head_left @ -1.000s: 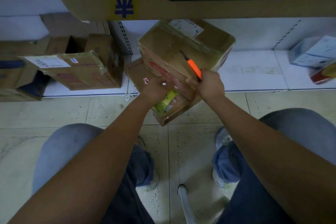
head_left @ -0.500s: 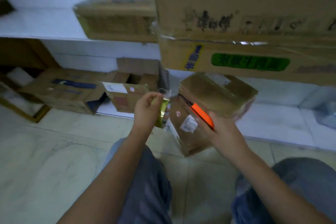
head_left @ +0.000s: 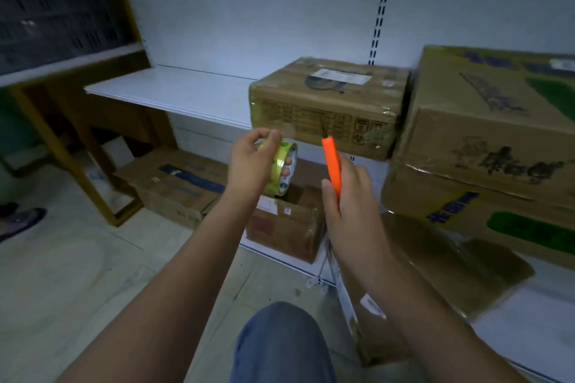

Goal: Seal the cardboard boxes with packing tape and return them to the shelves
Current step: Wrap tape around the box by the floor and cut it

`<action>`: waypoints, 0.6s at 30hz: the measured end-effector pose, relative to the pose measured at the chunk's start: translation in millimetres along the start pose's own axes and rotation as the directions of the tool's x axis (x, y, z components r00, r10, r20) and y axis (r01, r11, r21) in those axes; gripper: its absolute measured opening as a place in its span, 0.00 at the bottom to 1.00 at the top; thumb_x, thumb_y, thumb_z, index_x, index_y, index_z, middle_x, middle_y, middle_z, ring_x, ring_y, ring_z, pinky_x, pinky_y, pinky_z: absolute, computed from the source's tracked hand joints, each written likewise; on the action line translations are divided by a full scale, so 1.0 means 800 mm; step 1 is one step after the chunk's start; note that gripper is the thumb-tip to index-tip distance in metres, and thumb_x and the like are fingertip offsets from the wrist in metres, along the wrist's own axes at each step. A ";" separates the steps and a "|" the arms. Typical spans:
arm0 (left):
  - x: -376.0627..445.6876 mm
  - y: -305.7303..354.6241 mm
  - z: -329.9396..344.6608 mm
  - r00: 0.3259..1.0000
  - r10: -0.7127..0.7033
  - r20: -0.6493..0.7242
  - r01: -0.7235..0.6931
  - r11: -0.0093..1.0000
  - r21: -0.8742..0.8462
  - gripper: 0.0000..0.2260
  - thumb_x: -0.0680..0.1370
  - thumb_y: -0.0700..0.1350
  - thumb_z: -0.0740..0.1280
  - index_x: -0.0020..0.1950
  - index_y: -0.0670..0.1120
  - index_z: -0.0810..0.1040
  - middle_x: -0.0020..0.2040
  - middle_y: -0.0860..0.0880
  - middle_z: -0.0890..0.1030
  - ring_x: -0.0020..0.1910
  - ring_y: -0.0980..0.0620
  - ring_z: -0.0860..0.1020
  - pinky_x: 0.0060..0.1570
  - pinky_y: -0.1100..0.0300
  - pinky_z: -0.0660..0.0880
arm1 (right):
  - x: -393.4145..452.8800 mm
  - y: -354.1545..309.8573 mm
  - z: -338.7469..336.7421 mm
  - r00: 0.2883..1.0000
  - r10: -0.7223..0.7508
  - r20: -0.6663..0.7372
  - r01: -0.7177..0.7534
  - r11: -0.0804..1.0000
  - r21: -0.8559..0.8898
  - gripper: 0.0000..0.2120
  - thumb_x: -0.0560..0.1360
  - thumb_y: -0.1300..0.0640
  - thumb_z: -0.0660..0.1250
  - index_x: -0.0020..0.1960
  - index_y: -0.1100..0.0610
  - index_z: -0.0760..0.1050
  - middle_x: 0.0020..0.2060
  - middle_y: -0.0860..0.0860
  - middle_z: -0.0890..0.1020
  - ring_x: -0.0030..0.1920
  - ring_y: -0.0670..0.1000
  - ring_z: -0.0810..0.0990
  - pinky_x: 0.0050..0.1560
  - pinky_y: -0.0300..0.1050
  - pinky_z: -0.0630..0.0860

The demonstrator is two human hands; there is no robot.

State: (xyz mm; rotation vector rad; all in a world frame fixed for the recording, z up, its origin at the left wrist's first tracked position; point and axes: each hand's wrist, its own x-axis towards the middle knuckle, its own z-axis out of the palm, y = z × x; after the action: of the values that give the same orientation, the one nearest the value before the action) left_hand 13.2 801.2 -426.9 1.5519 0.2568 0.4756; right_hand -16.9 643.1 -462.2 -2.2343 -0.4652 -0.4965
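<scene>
Two hands are raised at the centre of the frame in front of white shelving. The left hand (head_left: 249,169) grips a roll of yellowish packing tape (head_left: 281,168): its fingers (head_left: 287,162) pass through the core and the thumb pinches at the top of the roll, perhaps on the loose tape end, though the blur hides it. The right hand (head_left: 350,196) is clenched round an orange utility knife (head_left: 332,163), which points up just right of the roll without touching it. Directly behind both, at centre right, a taped cardboard box (head_left: 326,102) with a white label sits on the white shelf (head_left: 174,90). Larger printed cartons (head_left: 485,146) are stacked at the right edge. Lower down, behind the forearms, a small brown box (head_left: 289,224) and a flat carton (head_left: 180,183) rest on the bottom shelf.
</scene>
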 end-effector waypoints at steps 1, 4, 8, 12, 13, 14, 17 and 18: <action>0.002 0.005 -0.001 1.000 0.012 0.009 -0.012 1.000 -0.005 0.08 0.82 0.45 0.65 0.53 0.40 0.79 0.36 0.41 0.81 0.24 0.53 0.79 0.25 0.62 0.76 | 0.011 -0.006 -0.002 1.000 -0.028 -0.014 0.028 1.000 -0.004 0.24 0.85 0.50 0.54 0.79 0.54 0.58 0.62 0.51 0.70 0.54 0.47 0.71 0.45 0.37 0.63; 0.001 0.020 -0.002 0.999 0.032 0.043 -0.031 0.999 -0.015 0.08 0.82 0.44 0.65 0.52 0.39 0.79 0.36 0.41 0.80 0.24 0.53 0.78 0.25 0.61 0.76 | 0.035 -0.031 -0.029 0.972 -0.200 -0.120 0.174 0.964 -0.202 0.25 0.83 0.49 0.58 0.78 0.53 0.62 0.58 0.52 0.74 0.43 0.45 0.72 0.39 0.38 0.68; -0.004 0.048 0.009 0.997 0.055 0.059 -0.053 0.998 -0.030 0.08 0.82 0.43 0.65 0.52 0.38 0.79 0.32 0.44 0.80 0.23 0.54 0.77 0.24 0.63 0.76 | 0.089 -0.055 -0.113 0.879 -0.401 -0.257 0.205 0.807 -0.554 0.22 0.80 0.51 0.63 0.73 0.52 0.70 0.53 0.53 0.81 0.42 0.52 0.79 0.36 0.43 0.70; -0.004 0.072 0.038 0.991 0.080 0.107 -0.076 0.996 -0.037 0.07 0.82 0.42 0.65 0.52 0.38 0.80 0.31 0.46 0.81 0.23 0.55 0.78 0.24 0.63 0.76 | 0.153 -0.034 -0.183 0.965 -0.234 -0.119 0.062 0.643 -0.764 0.17 0.82 0.53 0.62 0.71 0.50 0.72 0.53 0.54 0.80 0.53 0.58 0.77 0.40 0.48 0.68; -0.005 0.075 0.046 0.989 0.082 0.120 -0.078 0.996 -0.035 0.08 0.82 0.42 0.65 0.52 0.38 0.80 0.31 0.46 0.81 0.23 0.55 0.78 0.24 0.63 0.75 | 0.161 -0.019 -0.190 0.983 -0.155 -0.095 0.020 0.611 -0.792 0.16 0.82 0.55 0.63 0.69 0.49 0.74 0.52 0.54 0.80 0.54 0.58 0.77 0.41 0.48 0.69; -0.005 0.075 0.052 0.988 0.083 0.128 -0.080 0.996 -0.033 0.07 0.82 0.42 0.65 0.52 0.38 0.80 0.31 0.46 0.81 0.23 0.54 0.78 0.24 0.63 0.75 | 0.166 -0.003 -0.196 0.994 -0.061 -0.089 -0.035 0.596 -0.802 0.14 0.81 0.54 0.63 0.66 0.50 0.77 0.51 0.55 0.80 0.54 0.58 0.77 0.41 0.48 0.70; -0.006 0.069 0.064 0.981 0.115 0.153 -0.117 0.993 0.004 0.06 0.81 0.44 0.67 0.48 0.44 0.82 0.35 0.45 0.82 0.29 0.50 0.81 0.31 0.57 0.79 | 0.167 0.028 -0.211 0.961 0.245 -0.126 -0.256 0.621 -0.741 0.16 0.81 0.49 0.61 0.61 0.56 0.79 0.52 0.58 0.81 0.54 0.60 0.77 0.48 0.49 0.73; -0.008 0.064 0.066 0.981 0.119 0.156 -0.124 0.992 0.019 0.06 0.81 0.46 0.67 0.46 0.47 0.82 0.36 0.44 0.83 0.31 0.48 0.81 0.34 0.54 0.80 | 0.166 0.031 -0.216 0.939 0.313 -0.143 -0.313 0.604 -0.733 0.16 0.82 0.50 0.60 0.62 0.57 0.78 0.54 0.58 0.80 0.56 0.60 0.77 0.50 0.49 0.72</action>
State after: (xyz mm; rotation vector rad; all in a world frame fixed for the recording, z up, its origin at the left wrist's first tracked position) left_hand 24.7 748.9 -376.0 1.6294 0.0495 0.4460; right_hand 74.0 518.1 -306.6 -3.0326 0.2156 -0.5609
